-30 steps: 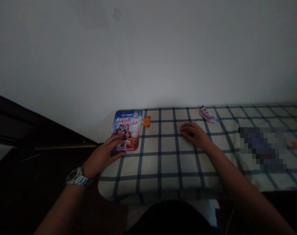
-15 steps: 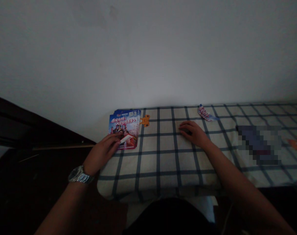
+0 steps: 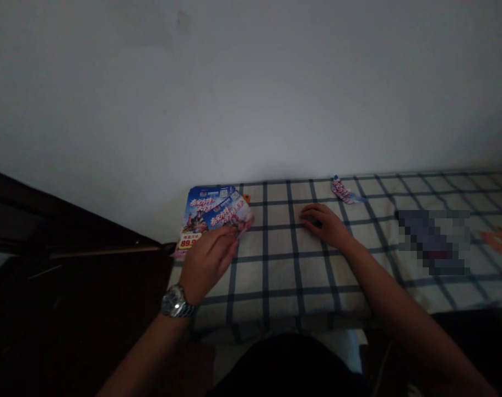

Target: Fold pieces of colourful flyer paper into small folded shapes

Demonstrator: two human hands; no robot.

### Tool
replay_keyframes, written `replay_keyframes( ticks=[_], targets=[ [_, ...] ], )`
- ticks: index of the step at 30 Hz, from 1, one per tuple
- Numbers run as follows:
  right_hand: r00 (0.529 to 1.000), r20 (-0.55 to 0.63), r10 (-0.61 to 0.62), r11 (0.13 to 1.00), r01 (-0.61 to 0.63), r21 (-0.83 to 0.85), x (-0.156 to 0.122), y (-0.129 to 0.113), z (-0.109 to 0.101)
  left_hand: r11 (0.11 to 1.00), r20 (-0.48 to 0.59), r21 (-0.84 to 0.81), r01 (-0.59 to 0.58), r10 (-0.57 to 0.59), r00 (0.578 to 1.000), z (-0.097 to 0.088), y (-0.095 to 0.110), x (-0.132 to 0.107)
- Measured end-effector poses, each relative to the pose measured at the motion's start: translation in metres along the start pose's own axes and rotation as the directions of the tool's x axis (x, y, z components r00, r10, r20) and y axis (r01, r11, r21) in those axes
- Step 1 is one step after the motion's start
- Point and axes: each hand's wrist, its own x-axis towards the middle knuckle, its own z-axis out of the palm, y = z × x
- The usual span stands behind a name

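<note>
My left hand (image 3: 211,256), with a metal watch at the wrist, is closed on a printed flyer (image 3: 227,212). The flyer is tilted and partly covers the stack of flyers (image 3: 196,212) at the left end of the table. That stack shows blue and pink print with a price at its lower corner. My right hand (image 3: 324,225) rests on the checked tablecloth (image 3: 279,253), fingers loosely bent and thumb apart, with nothing visible in it. Beyond it lies a narrow folded or crumpled piece of printed paper (image 3: 344,191).
A pale wall (image 3: 275,88) stands right behind the table. To the right lies a blurred-out dark flat object (image 3: 430,240), with an orange pattern (image 3: 498,240) on the cloth beside it. Dark floor shows at the lower left.
My left hand has moved right and drawn a flyer off the stack, turning it at an angle. More of the stack's lower left corner shows. My right hand has stayed in place.
</note>
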Motion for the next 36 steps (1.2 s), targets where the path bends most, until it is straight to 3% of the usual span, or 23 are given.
replay_keyframes(
  ticks=[3, 6, 13, 20, 27, 30, 36],
  targets=[
    [1.0, -0.018, 0.026, 1.0, -0.025, 0.019, 0.0, -0.002, 0.0, 0.993, 0.064, -0.035, -0.112, 0.114, 0.991, 0.02, 0.023, 0.011],
    [0.998, -0.039, 0.053, 0.998, -0.051, 0.039, 0.0, -0.004, -0.001, 0.989, 0.184, -0.067, -0.133, 0.143, 0.972, 0.045, 0.04, 0.019],
    [0.996, -0.065, 0.061, 0.998, -0.06, 0.028, 0.0, -0.006, -0.002, 0.978, 0.302, -0.137, -0.155, 0.19, 0.934, 0.091, 0.054, 0.02],
    [1.0, -0.03, -0.001, 0.998, -0.001, -0.065, -0.001, -0.028, -0.008, 0.981, 0.396, -0.179, -0.077, 0.144, 0.907, 0.089, 0.06, 0.021],
    [0.987, 0.154, -0.042, 0.991, 0.061, -0.12, -0.03, -0.067, 0.006, 0.973, 0.403, -0.229, -0.037, 0.129, 0.906, 0.089, 0.058, 0.016],
    [0.975, 0.22, -0.045, 0.987, 0.077, -0.139, -0.038, -0.072, 0.012, 0.974, 0.412, -0.226, 0.019, 0.078, 0.908, 0.085, 0.054, 0.017],
    [0.97, 0.237, -0.049, 0.985, 0.086, -0.148, -0.039, -0.072, 0.012, 0.99, 0.363, -0.095, 0.102, -0.061, 0.93, 0.083, 0.039, 0.037]
  ],
)
